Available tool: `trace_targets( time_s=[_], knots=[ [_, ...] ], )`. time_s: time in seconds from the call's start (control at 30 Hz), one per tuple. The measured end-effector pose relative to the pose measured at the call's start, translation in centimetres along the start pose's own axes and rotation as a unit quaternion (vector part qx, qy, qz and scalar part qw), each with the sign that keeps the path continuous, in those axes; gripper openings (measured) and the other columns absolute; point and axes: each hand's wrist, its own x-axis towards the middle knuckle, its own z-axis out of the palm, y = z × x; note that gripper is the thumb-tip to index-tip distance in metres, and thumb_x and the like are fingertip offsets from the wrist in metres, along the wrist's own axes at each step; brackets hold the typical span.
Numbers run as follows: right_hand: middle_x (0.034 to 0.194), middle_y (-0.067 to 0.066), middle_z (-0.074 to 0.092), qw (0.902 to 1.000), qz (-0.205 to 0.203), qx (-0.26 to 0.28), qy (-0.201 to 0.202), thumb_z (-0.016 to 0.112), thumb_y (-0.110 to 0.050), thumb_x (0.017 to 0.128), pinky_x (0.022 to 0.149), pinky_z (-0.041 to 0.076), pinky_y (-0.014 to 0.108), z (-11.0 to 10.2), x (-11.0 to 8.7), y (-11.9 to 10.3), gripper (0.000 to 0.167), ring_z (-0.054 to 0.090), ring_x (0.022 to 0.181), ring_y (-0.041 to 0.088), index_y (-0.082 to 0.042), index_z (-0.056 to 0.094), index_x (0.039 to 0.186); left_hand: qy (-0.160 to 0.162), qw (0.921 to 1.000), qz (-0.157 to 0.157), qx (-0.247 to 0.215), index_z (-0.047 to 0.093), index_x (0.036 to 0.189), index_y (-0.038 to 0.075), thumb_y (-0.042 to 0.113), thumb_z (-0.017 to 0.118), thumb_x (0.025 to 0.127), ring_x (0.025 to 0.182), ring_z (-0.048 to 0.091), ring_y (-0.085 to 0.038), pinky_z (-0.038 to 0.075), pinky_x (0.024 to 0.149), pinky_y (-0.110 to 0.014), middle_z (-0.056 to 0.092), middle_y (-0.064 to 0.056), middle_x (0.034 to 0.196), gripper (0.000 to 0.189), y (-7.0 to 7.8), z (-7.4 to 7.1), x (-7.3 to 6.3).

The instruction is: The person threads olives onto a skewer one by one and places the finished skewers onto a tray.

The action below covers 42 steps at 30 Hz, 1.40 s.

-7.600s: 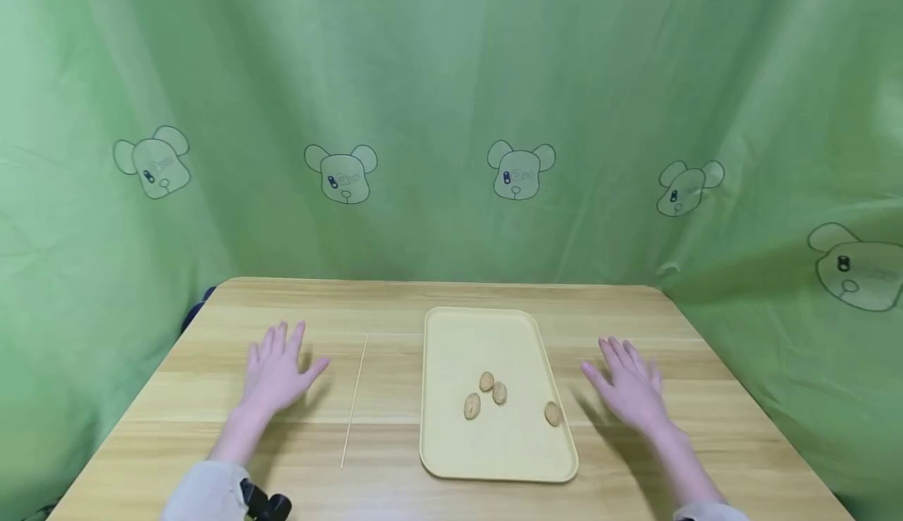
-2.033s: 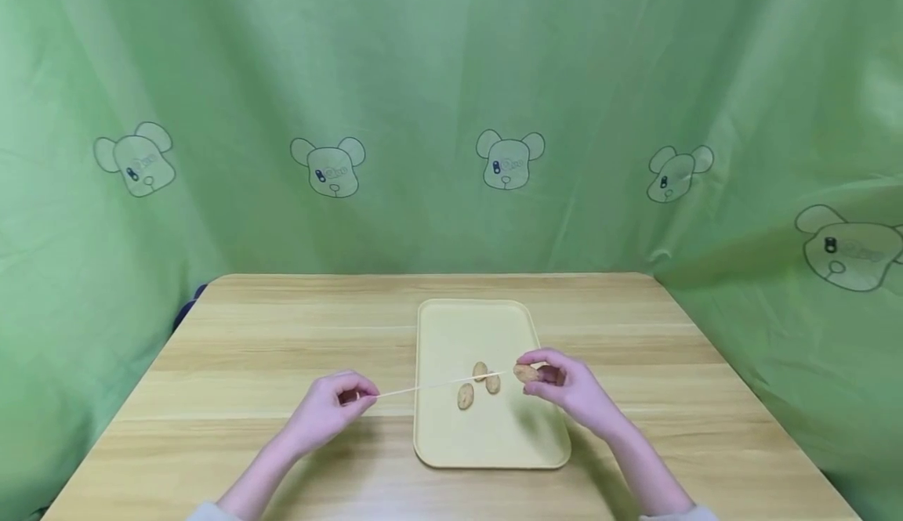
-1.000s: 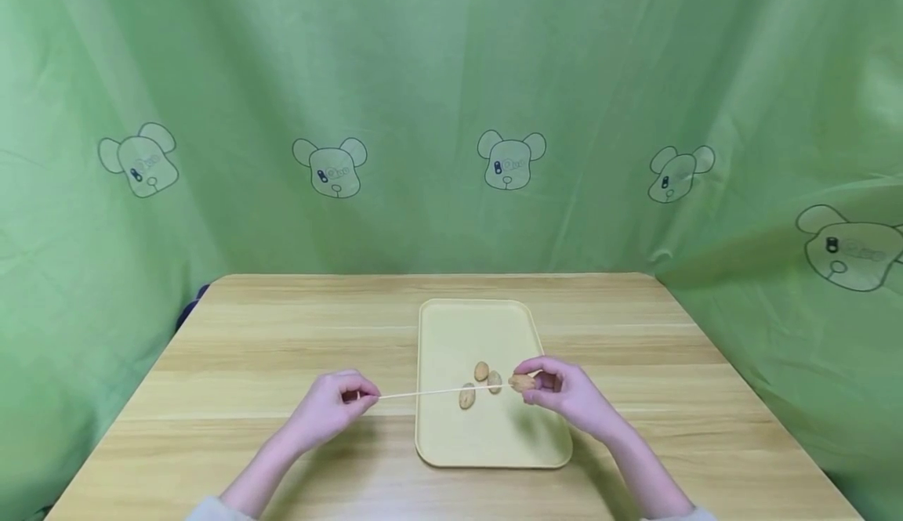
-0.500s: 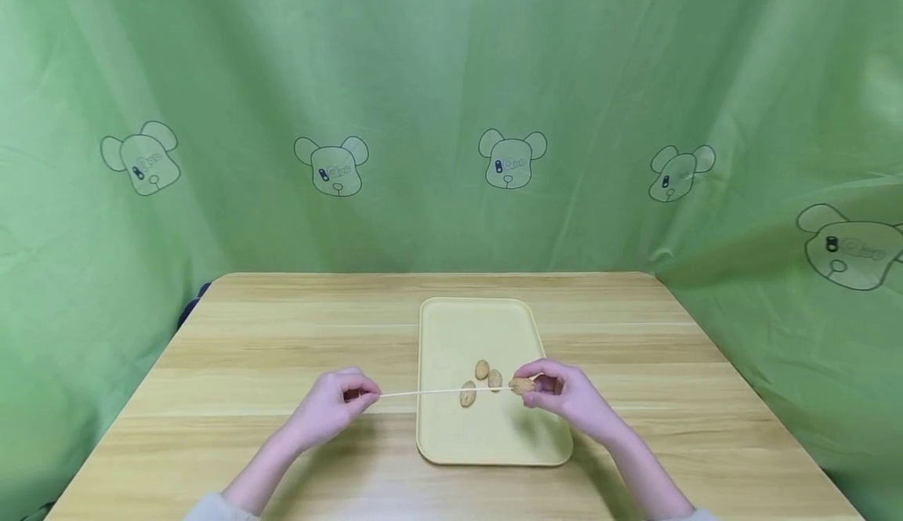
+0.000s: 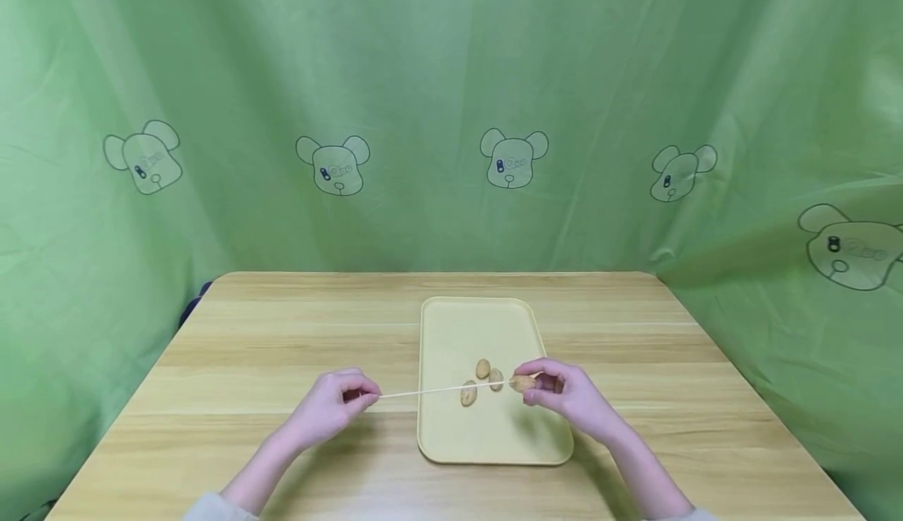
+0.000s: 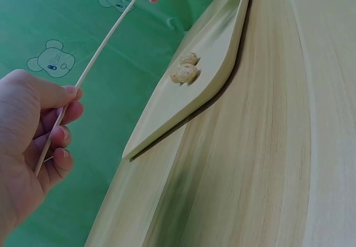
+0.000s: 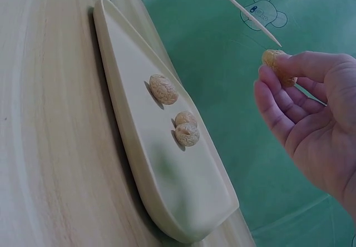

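My left hand (image 5: 331, 407) pinches a thin pointed wooden skewer (image 5: 423, 392) near its rear end; in the left wrist view the skewer (image 6: 105, 41) runs across the palm. My right hand (image 5: 571, 396) holds a tan, wrinkled oval piece (image 5: 523, 384), like a nut or dried fruit, between thumb and fingers over the tray's right side. In the right wrist view the skewer's sharp tip (image 7: 276, 41) points at the end of the held piece (image 7: 278, 66), a slight gap apparently between them. Three similar pieces (image 7: 163, 89) lie in the pale yellow tray (image 5: 494, 439).
The tray sits on a wood-grain table (image 5: 282, 325), its far edge near a green curtain (image 5: 423, 74) printed with bear heads. The skewer passes above the loose pieces (image 5: 469, 393). Something dark (image 5: 192, 305) shows past the table's left edge.
Earliest, both hands were spread empty, the skewer lay on the table and the held piece in the tray. Since then both were picked up. Over the last second, only the skewer's tip shifts slightly.
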Motion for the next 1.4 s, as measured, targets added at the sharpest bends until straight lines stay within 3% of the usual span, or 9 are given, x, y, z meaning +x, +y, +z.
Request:
trace_targets(
  time_s=[0.87,1.17,1.4],
  knots=[
    [0.088,0.013,0.061,0.9999,-0.002,0.015,-0.004,0.065,-0.001,0.081,0.066,0.052,0.031,0.02,-0.14,0.66,0.032,0.058,0.073,0.01,0.008,0.057,0.111,0.005,1.0,0.001,-0.004,0.071,0.088,0.006,0.01,0.067,0.083,0.065,0.047,-0.006,0.043,0.056,-0.021,0.056,0.007,0.074,0.007,-0.28,0.51,0.07],
    [0.087,0.011,0.06,0.9999,0.001,0.012,-0.003,0.067,-0.002,0.081,0.064,0.05,0.025,0.09,-0.16,0.75,0.033,0.056,0.073,0.009,0.008,0.058,0.111,0.004,0.9999,-0.002,0.009,0.071,0.086,0.006,0.006,0.066,0.082,0.064,0.047,-0.005,0.043,0.055,-0.021,0.055,0.007,0.073,0.006,-0.23,0.67,0.16],
    [0.082,0.012,0.06,0.9997,0.013,0.021,-0.001,0.067,-0.002,0.079,0.068,0.052,0.026,0.27,-0.08,0.69,0.035,0.058,0.072,0.012,0.009,0.055,0.111,0.014,0.9995,-0.028,0.009,0.069,0.089,0.005,0.009,0.067,0.082,0.066,0.051,-0.007,0.046,0.059,-0.022,0.059,0.006,0.075,0.008,-0.05,0.83,0.27]
  ],
)
